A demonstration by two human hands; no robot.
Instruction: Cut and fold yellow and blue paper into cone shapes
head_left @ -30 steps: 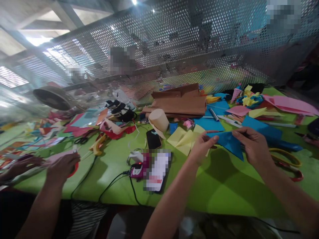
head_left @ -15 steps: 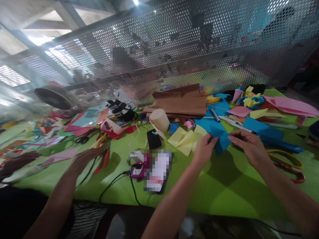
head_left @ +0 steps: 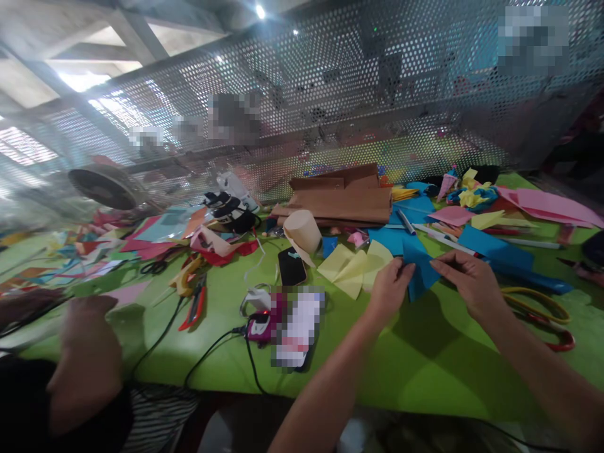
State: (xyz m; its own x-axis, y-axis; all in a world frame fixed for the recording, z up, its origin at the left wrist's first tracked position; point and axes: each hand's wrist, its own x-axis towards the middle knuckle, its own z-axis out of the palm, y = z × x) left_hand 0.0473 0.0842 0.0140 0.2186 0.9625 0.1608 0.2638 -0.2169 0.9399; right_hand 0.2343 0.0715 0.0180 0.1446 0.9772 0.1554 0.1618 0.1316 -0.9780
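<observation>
A small piece of blue paper (head_left: 421, 272) is held up over the green table (head_left: 377, 377) between my two hands. My left hand (head_left: 392, 283) pinches its left edge between thumb and fingers. On the opposite edge, my right hand (head_left: 465, 277) grips it with thumb and forefinger. The paper looks creased down its middle. Just left of my left hand lie folded yellow papers (head_left: 350, 267). More blue paper (head_left: 384, 239) rests behind the held piece, and a blue sheet (head_left: 493, 248) lies beyond my right hand.
Scissors with yellow and red handles (head_left: 538, 308) lie by my right forearm. Left of my arm are a phone (head_left: 299, 330), a purple power adapter (head_left: 264, 324), cables, a tape roll (head_left: 302, 231), a glue gun (head_left: 187, 277) and a cutter (head_left: 194, 306). A co-worker's hand (head_left: 89, 314) is at far left.
The co-worker's hand has drawn back left from the glue gun. My hands keep hold of the blue paper, whose angle has shifted slightly.
</observation>
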